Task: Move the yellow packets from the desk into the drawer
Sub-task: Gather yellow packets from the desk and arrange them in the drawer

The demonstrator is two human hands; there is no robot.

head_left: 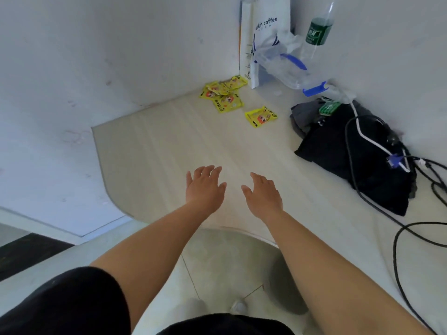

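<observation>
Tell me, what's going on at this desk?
A person reaches out over a pale desk. The left hand and right hand are open and hold nothing. The yellow packets lie untouched in the far corner, one packet apart from the pile. No drawer is in view.

The yellow packets [223, 93] carry an orange cartoon face and black markings; the desk [183, 146] is pale cream with faint straight grain. The paper bag [266, 20] is white with dark blue lettering, the bottle [316, 32] clear with a green label, the plastic jug [283, 68] clear with blue trim. The cloth bag [350, 151] and cables [396, 238] are black, one cord [370, 139] white, its plug [394, 162] blue
</observation>
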